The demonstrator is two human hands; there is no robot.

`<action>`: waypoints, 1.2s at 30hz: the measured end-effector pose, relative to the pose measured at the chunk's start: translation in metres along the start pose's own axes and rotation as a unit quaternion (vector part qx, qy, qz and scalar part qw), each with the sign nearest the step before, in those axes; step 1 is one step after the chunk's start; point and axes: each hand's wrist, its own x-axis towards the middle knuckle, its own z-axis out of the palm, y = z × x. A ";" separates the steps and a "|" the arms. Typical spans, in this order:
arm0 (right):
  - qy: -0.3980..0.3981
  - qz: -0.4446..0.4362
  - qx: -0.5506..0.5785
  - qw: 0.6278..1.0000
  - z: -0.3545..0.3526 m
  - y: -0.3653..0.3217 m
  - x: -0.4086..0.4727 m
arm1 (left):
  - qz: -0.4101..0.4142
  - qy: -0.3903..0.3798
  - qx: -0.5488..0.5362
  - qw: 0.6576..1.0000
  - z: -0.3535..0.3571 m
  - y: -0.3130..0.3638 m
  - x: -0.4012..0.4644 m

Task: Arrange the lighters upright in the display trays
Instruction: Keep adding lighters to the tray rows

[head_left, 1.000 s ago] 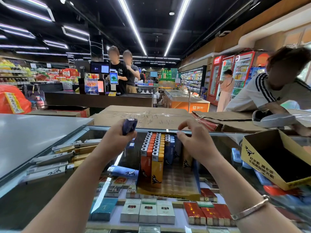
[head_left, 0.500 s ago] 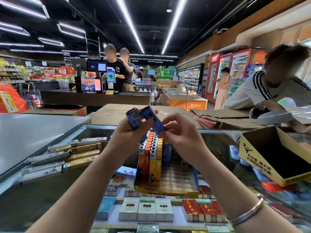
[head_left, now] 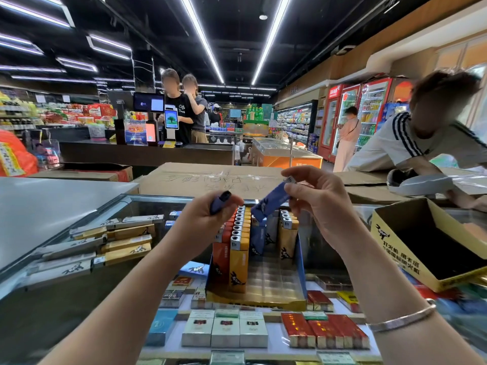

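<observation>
My left hand (head_left: 204,219) grips a blue lighter (head_left: 219,201) above the display tray (head_left: 257,296), which stands on the glass counter. My right hand (head_left: 313,198) pinches a second blue lighter (head_left: 271,204), tilted with its metal head up and to the right, over the tray's back rows. Upright in the tray stand rows of red and orange lighters (head_left: 238,248) at the left and a few blue and orange ones at the back right. The front right of the tray shows bare slots.
Several loose lighters (head_left: 105,243) lie flat on the glass at the left. An open yellow carton (head_left: 427,246) sits at the right. Cardboard boxes (head_left: 210,180) line the counter's far edge, where a person in a striped shirt (head_left: 411,143) leans. Cigarette packs lie under the glass.
My right hand took one blue lighter from the pair my left hand held and drew it off to the right. My left hand dropped slightly with the remaining one.
</observation>
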 end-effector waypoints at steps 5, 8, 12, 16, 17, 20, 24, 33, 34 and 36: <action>-0.056 0.008 -0.062 0.996 -0.005 -0.002 0.000 | -0.050 -0.042 0.008 0.998 0.003 0.000 -0.003; -0.094 0.000 -0.156 0.983 0.001 0.002 0.000 | -0.052 -0.041 0.017 0.998 0.002 0.001 -0.002; -0.140 -0.026 -0.304 0.942 0.016 0.013 -0.003 | -0.054 -0.046 0.019 0.997 0.002 0.001 -0.002; -0.154 -0.064 -0.371 0.914 0.022 0.019 -0.004 | -0.047 -0.043 0.022 0.998 0.002 0.003 -0.003; -0.153 -0.072 -0.381 0.909 0.023 0.019 -0.004 | -0.046 -0.043 0.021 0.998 0.002 0.003 -0.003; -0.145 -0.087 -0.406 0.898 0.026 0.019 -0.005 | -0.048 -0.041 0.025 0.998 0.002 0.004 -0.003; -0.139 -0.099 -0.432 0.885 0.028 0.017 -0.007 | -0.054 -0.045 0.021 0.997 0.002 0.004 -0.003; -0.158 -0.085 -0.457 0.871 0.035 0.018 -0.008 | -0.043 -0.044 0.026 0.998 0.001 -0.001 -0.003; -0.156 -0.083 -0.455 0.873 0.035 0.018 -0.008 | -0.038 -0.042 0.025 0.998 0.002 -0.001 -0.003; -0.154 -0.076 -0.445 0.879 0.034 0.018 -0.008 | -0.011 -0.030 0.035 0.999 0.003 0.001 -0.003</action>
